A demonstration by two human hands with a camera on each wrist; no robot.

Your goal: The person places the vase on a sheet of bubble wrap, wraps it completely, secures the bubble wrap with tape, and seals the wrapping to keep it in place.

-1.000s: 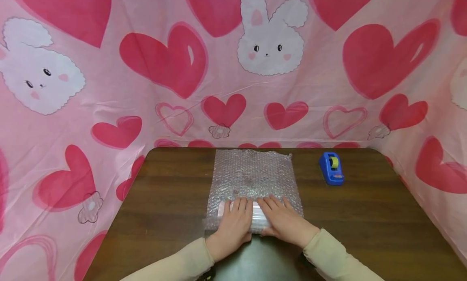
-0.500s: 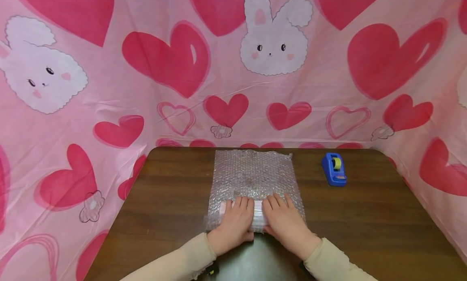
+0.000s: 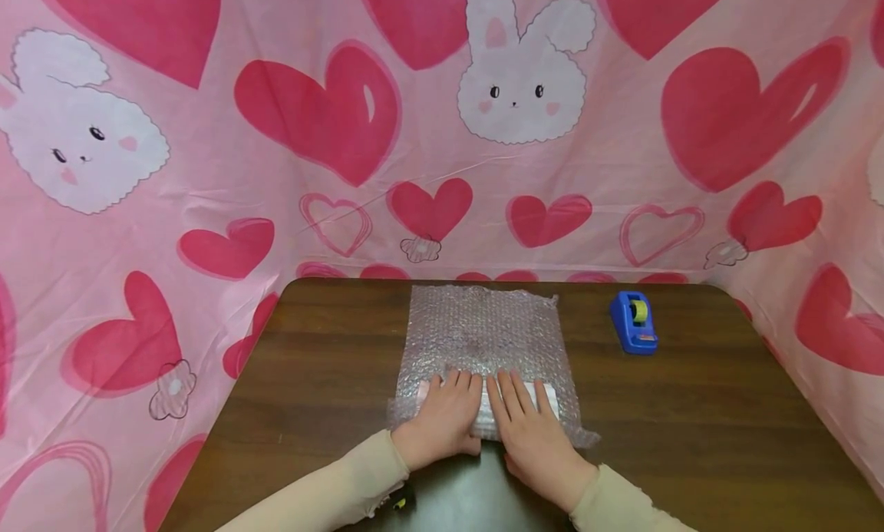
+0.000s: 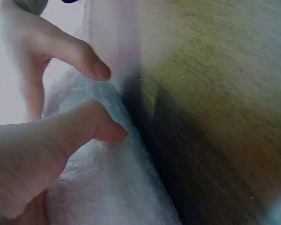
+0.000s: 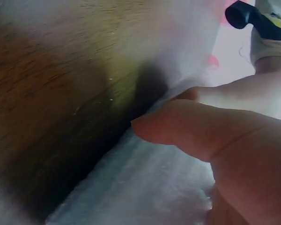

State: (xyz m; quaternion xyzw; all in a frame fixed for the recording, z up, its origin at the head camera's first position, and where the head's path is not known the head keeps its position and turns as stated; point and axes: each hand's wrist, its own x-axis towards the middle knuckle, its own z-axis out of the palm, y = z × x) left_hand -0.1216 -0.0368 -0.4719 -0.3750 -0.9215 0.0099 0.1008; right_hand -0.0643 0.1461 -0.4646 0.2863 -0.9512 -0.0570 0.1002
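Note:
A sheet of bubble wrap lies on the table, its near part folded over a whitish item whose kind is hidden. My left hand holds the left half of this bundle, fingers bent over the top and thumb at the near edge. In the left wrist view the thumb lies against the bubble wrap. My right hand presses on the right half with fingers straight and spread. In the right wrist view its thumb lies along the wrap's near side.
A blue tape dispenser with yellow tape stands at the right rear of the brown wooden table. Pink cloth with hearts and rabbits hangs behind and at both sides. A wrap corner sticks out right.
My right hand's fingers have straightened and spread over the bundle, baring its right end. A wrap corner now juts out at the right. My left hand stays about where it was.

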